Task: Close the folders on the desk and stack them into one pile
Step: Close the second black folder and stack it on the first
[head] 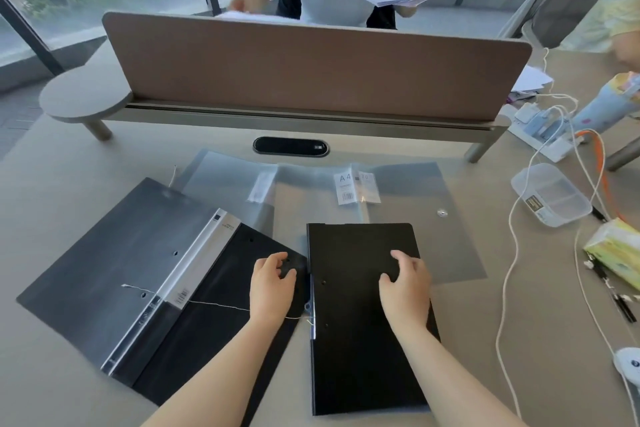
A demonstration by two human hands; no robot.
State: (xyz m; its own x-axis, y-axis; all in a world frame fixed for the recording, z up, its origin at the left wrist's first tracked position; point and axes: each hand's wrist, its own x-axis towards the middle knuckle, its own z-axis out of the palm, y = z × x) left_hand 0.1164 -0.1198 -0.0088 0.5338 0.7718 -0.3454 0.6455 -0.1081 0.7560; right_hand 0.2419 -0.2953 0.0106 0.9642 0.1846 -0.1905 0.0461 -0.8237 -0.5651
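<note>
A closed black folder (360,340) lies on the desk in front of me. My right hand (405,282) rests on its cover, fingers curled and apart. To its left a black folder (114,263) lies open, a white spine strip down its middle and a thin string across it. My left hand (272,282) rests on that open folder's right flap near its edge, fingers bent, gripping nothing that I can see. Behind both, a translucent clear folder (311,198) with an A4 label lies spread open.
A brown divider screen (311,69) stands across the desk's far side; a person behind it holds papers. On the right are a clear plastic box (550,194), a tissue pack (616,253), pens, white cables and a power strip (540,135).
</note>
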